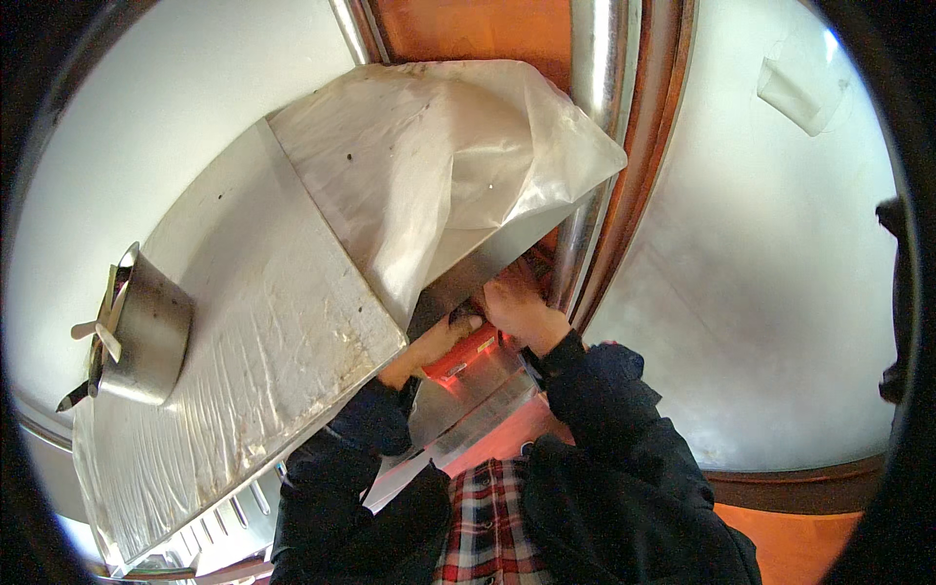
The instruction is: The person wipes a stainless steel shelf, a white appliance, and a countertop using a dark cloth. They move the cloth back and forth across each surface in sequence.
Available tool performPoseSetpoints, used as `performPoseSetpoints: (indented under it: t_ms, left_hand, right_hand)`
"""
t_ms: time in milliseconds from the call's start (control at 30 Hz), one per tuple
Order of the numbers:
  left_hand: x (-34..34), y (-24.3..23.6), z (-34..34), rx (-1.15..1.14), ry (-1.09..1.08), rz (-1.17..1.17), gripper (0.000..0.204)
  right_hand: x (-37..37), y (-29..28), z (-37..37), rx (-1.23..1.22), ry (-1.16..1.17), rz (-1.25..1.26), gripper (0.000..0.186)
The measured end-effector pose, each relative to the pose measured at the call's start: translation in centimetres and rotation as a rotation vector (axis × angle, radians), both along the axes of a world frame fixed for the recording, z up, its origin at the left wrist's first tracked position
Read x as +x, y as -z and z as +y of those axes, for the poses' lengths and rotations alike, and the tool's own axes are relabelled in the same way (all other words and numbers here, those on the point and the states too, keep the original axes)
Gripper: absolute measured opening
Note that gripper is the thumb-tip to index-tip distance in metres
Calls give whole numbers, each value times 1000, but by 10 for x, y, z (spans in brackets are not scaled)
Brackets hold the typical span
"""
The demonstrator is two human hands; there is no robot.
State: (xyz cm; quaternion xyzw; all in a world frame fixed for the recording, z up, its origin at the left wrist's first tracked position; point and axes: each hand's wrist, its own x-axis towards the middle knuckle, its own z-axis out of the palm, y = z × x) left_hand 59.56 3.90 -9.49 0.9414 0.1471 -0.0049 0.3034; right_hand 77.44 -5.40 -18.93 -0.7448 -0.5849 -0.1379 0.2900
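Note:
Both hands reach beneath the raised edge of a metal worktop point(210, 322). My left hand point(439, 346) rests beside a red piece point(463, 357) on a metal surface, its fingertips mostly hidden. My right hand point(517, 307) is just right of it and higher, reaching into the dark gap under the edge; what its fingers touch or hold is hidden. Above them, crumpled translucent plastic sheeting point(453, 156) covers the far part of the worktop. Below the red piece is a shiny metal surface point(458, 409) with a pinkish glow.
A steel pot point(151, 336) with utensils stands on the worktop at left. A vertical metal pipe point(595, 68) and brown trim run beside a pale panel point(741, 283) at right. An orange surface point(780, 546) shows at lower right, a slotted metal part point(244, 509) at lower left.

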Motion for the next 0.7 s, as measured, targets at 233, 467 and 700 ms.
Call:
performPoseSetpoints:
  t_ms: [233, 467, 700]
  left_hand:
    - [26, 29, 31, -198, 77, -62, 68]
    - [45, 48, 62, -235, 178, -170, 63]
    - [46, 24, 50, -276, 276, -173, 61]
  right_hand:
    - [1, 7, 2, -58, 108, -65, 67]
    - [1, -12, 9, -14, 224, 46, 65]
    - [-21, -21, -10, 56, 324, 42, 52]
